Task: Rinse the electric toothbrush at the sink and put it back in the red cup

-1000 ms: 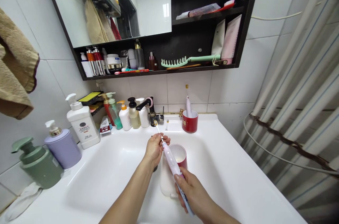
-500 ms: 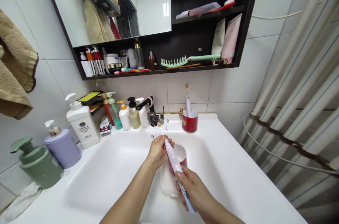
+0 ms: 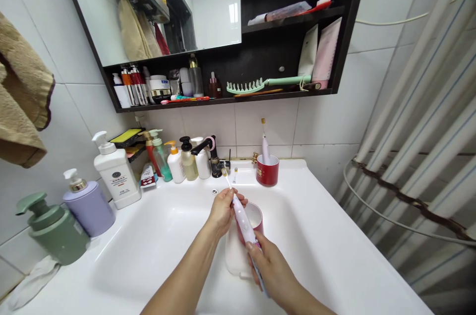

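Note:
Over the white sink [image 3: 163, 255] I hold an electric toothbrush [image 3: 244, 223] with both hands. My right hand [image 3: 273, 263] is wrapped round its pale lower handle. My left hand [image 3: 222, 210] has its fingers closed at the upper end, where the slim brush head [image 3: 225, 176] joins the handle and points toward the faucet. Behind the handle, a red cup [image 3: 256, 216] stands in the basin, partly hidden. A whitish flat piece [image 3: 235, 258] lies beneath, partly covered by my right hand. On the back ledge, a small loose brush head [image 3: 235, 174] is near the faucet.
A black faucet [image 3: 213, 156] stands at the back. To its right, another red cup [image 3: 268, 171] holds a second electric toothbrush [image 3: 265, 149]. Pump bottles [image 3: 117, 176] line the left rim. A dark cabinet [image 3: 275, 52] with a hairbrush [image 3: 247, 87] hangs above.
The toothbrush has rolled in my grip, so more buttons on its front show. My right hand has turned slightly around the handle. My left hand stays at the upper end.

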A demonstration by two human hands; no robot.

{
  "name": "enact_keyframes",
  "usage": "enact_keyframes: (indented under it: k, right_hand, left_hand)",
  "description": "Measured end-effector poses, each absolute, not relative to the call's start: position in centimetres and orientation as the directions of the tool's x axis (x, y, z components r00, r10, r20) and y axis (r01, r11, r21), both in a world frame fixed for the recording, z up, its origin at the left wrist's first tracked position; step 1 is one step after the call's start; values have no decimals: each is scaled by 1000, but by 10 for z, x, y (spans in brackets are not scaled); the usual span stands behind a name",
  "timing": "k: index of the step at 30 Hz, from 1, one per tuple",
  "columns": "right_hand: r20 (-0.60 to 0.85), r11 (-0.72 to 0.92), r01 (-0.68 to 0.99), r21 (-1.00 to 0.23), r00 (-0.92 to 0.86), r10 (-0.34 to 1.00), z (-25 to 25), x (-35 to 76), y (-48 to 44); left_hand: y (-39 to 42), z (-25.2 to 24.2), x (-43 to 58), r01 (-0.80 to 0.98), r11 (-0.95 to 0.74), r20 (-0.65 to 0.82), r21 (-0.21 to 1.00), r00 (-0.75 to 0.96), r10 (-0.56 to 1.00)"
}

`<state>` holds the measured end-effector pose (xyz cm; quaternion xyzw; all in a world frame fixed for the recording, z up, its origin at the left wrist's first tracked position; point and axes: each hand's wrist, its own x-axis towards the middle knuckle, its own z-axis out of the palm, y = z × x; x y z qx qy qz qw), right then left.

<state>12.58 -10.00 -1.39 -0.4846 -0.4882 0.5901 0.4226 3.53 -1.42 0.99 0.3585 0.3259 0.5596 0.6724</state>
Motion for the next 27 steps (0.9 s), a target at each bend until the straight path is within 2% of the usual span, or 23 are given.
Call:
enact_keyframes:
  k: [2, 7, 14, 17, 20, 23, 24, 27]
  right_hand:
    - [-142, -146, -14, -989, -151, 978, -14, 124, -100]
    - [-202, -263, -191, -946, -292, 935, -8, 121, -102]
    - [-173, -229, -160, -960, -299, 938, -14, 122, -101]
    - [-135, -182, -139, -973, -297, 945, -13, 119, -100]
    - [-15, -25, -56, -998, -181, 983, 0, 119, -89]
    - [194, 194, 83, -977, -2, 981, 16, 124, -62]
    - [222, 218, 104, -970, 28, 975, 20, 127, -52]
    - [272, 256, 158, -954, 92, 958, 18, 133, -23]
  left_hand:
    - [-15, 11, 36, -518, 104, -23, 849, 161, 987]
    - [-14, 11, 33, -544, 126, -28, 830, 186, 982]
    - [-16, 14, 33, -561, 137, -9, 817, 225, 974]
    - [-20, 20, 36, -538, 102, 22, 837, 220, 975]
    - [-22, 23, 37, -521, 19, 42, 853, 104, 994]
    - [-24, 16, 33, -408, -102, 95, 907, -38, 995]
    - [-25, 11, 31, -331, -146, 135, 932, -56, 989]
    - [-32, -6, 28, -28, -297, 298, 954, 42, 954]
